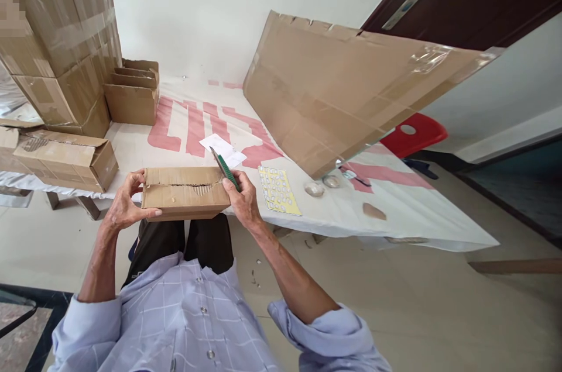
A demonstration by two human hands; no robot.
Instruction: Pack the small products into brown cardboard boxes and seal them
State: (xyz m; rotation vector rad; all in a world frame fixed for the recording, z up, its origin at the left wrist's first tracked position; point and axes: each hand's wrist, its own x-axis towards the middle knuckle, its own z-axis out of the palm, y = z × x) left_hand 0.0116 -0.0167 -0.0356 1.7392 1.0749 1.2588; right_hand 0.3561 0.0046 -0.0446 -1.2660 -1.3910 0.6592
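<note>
A long cardboard box point(184, 193) is held at the table's front edge, its top seam torn along the middle. My left hand point(128, 205) grips its left end, thumb along the front and fingers behind the corner. At the right end my right hand point(244, 199) holds a green-handled box cutter point(227, 172), the blade pointing up and away from me. That hand's thumb also rests near the box's right corner. Just behind the box lies a folded white paper point(222, 148). To the right is a yellow sheet point(279, 190) with rows of small pale pieces on it.
Taped cartons point(65, 56) are stacked at the left, beside an open divided box point(134, 97). Another long box point(65, 158) lies at the left edge. A large cardboard sheet point(333, 85) leans at the right, near tape rolls point(314, 188) and a red stool point(417, 135).
</note>
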